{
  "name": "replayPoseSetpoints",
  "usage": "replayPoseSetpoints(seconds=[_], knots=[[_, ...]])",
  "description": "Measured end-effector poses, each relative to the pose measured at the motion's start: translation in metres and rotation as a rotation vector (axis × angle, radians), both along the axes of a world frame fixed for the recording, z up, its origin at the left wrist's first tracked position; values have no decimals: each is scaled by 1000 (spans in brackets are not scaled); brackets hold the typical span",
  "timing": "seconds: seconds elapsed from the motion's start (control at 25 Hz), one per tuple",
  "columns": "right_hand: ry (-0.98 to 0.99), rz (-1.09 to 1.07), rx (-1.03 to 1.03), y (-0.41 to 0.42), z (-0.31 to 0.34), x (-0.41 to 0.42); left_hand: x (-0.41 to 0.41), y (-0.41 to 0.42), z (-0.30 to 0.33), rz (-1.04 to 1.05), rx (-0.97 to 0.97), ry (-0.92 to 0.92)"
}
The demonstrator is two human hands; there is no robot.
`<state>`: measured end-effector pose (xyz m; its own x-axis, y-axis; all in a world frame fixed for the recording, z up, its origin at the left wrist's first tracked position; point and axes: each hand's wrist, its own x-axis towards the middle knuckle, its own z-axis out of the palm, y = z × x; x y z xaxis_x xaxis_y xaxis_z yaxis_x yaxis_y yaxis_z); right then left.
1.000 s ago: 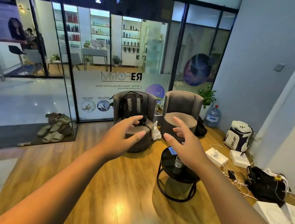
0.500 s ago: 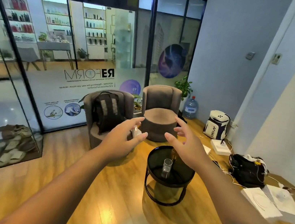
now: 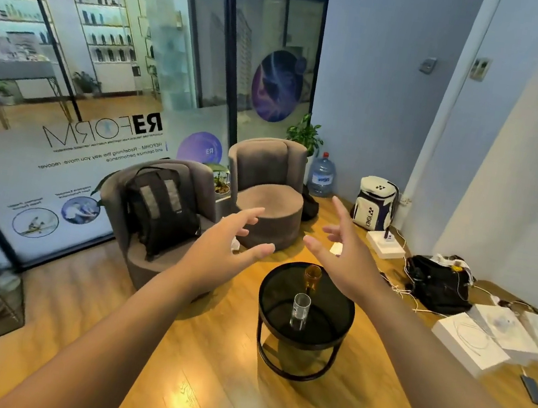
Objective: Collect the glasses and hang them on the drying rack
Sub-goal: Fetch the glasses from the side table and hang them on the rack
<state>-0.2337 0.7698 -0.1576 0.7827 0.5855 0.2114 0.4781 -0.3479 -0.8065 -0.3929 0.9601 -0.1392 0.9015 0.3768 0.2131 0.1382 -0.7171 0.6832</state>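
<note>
Glasses wait on the round black side table: a clear glass standing upright near the middle of the dark top, and an amber glass behind it toward the far rim, the two near each other but apart. Over the last second the view has swung and closed in, so the table that sat small and half hidden behind the right hand now lies plainly below and between both arms, and the amber glass, barely visible before, is in clear sight. The left hand and right hand are stretched out in front, fingers spread, palms roughly facing each other, empty and well short of touching anything; the right one hangs above the table's far edge. Two grey armchairs stand beyond, one with a black backpack on its seat. No drying rack shows anywhere, so I judge the collecting has not begun: the person is only arriving, and reaching down for the glasses comes next.
</note>
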Motion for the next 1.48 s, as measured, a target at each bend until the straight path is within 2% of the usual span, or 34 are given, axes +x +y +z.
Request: replayPoseSetpoints(seconds=[0.44,0.76,0.92,1.12,1.48], knots=[[59,5,-142,39,-72,197,190,60,-60,-82,27,118],[24,-40,-297,48,-120,280,297,89,-120,-174,16,118],[78,-30,-382,56,-159,310,346,110,-172,-248,12,158],[235,-36,-512,79,-228,337,397,139,-264,-341,-109,268],[415,-130,-539,117,-360,363,461,170,-410,-412,-164,453]])
